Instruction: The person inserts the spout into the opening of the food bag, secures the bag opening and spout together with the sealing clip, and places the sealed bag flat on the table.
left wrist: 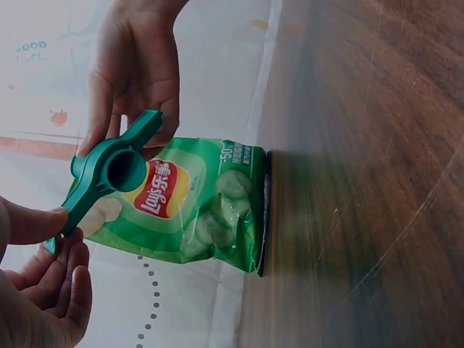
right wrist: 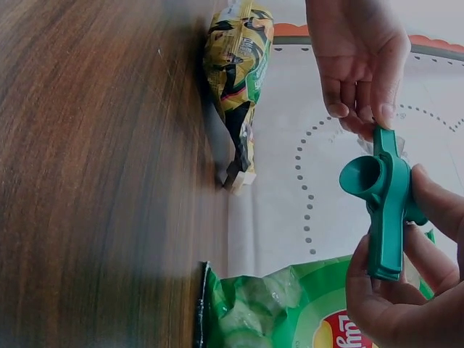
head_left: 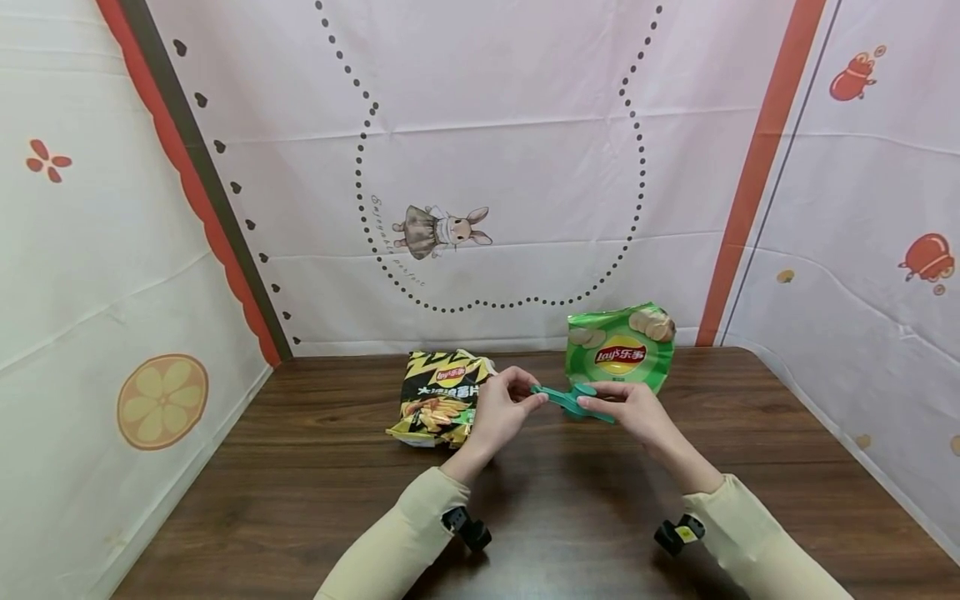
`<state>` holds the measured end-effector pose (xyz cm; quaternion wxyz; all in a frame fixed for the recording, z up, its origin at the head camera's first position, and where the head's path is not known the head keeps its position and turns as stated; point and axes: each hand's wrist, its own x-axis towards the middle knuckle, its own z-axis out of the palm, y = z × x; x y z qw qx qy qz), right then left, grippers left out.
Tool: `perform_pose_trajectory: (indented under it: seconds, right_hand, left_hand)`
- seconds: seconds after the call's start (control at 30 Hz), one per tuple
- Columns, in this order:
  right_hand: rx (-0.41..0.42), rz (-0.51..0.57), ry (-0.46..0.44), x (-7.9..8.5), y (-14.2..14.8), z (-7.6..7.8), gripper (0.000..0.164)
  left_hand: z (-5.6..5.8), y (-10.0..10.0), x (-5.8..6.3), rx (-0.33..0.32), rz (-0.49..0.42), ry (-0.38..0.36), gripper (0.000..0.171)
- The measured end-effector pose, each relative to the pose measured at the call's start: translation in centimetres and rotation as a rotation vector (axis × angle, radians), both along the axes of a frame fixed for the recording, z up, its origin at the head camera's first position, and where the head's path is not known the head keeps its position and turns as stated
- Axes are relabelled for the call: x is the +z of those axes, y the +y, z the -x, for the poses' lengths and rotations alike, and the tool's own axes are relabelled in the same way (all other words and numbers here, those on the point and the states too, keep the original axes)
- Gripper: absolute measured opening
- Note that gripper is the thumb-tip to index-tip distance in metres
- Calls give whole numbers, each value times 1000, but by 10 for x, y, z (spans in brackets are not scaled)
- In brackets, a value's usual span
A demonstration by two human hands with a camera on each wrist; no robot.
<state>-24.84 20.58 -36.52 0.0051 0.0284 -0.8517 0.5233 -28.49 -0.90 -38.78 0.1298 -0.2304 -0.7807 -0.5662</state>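
Note:
Between both hands, above the table, is a teal-green bag clip with a round spout (head_left: 564, 402). My left hand (head_left: 501, 412) pinches its left end between thumb and fingers. The right hand (head_left: 641, 414) grips the other end, near the spout. In the right wrist view the hollow spout (right wrist: 362, 176) of the clip faces the camera. A green Lay's chip bag (head_left: 622, 346) stands upright behind the right hand, its lower part partly hidden. Beside the left hand lies a black and yellow Lay's chip bag (head_left: 435, 400), its right side partly covered.
A dark wooden table (head_left: 315, 500) carries everything. Printed cloth hangs behind it (head_left: 495, 167) and at both sides. At the folded end of the black and yellow bag, a whitish piece (right wrist: 239, 178) shows in the right wrist view.

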Motion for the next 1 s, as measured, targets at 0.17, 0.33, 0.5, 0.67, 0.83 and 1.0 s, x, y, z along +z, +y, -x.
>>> perform_pose_trajectory:
  seconds: [0.17, 0.33, 0.5, 0.67, 0.83, 1.0]
  right_hand:
    - [-17, -3, 5, -2, 0, 2, 51]
    - [-37, -19, 13, -4, -1, 3, 53]
    - [-42, -35, 17, -2, -3, 3, 54]
    - [-46, -25, 21, -1, -5, 2, 52]
    - [-52, -13, 20, -1, -5, 2, 50]
    - [-60, -17, 23, -1, -5, 2, 52]
  left_hand:
    - [-3, 2, -1, 39, 15, 49, 14]
    - [-5, 3, -2, 81, 5, 106, 14]
    - [-6, 4, -1, 112, -8, 160, 15]
    - [-6, 4, -2, 116, -20, 161, 16]
    - [-5, 3, -3, 109, -26, 153, 15]
    - [-4, 4, -3, 107, -27, 157, 15]
